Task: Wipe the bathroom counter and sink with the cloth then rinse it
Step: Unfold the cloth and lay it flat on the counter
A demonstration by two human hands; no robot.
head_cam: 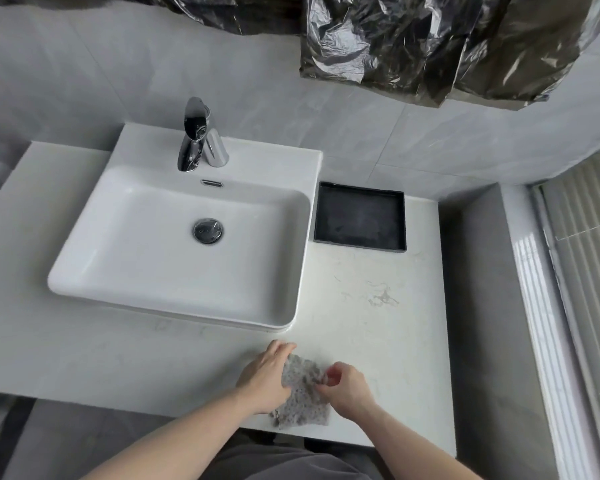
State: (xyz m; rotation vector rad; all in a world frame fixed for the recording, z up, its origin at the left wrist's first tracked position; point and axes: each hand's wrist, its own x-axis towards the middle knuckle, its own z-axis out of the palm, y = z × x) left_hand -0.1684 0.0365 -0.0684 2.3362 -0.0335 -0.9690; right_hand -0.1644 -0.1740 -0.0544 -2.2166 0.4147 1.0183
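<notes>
A grey speckled cloth [303, 393] lies near the front edge of the white counter [101, 362], just below the sink's front right corner. My left hand [265, 374] grips the cloth's left side and my right hand [347, 388] pinches its right edge. The white rectangular sink [125, 271] stands on the counter's left half, with a chrome drain [208, 230] in its bowl and a chrome faucet [198, 136] at the back. A faint dried stain [381, 296] marks the counter to the right of the sink.
A black square tray [359, 216] sits at the back right, beside the sink. A grey ledge [478, 289] borders the counter on the right, with a window and blinds [589, 271] beyond. Crumpled dark plastic sheeting [413, 46] hangs on the wall above.
</notes>
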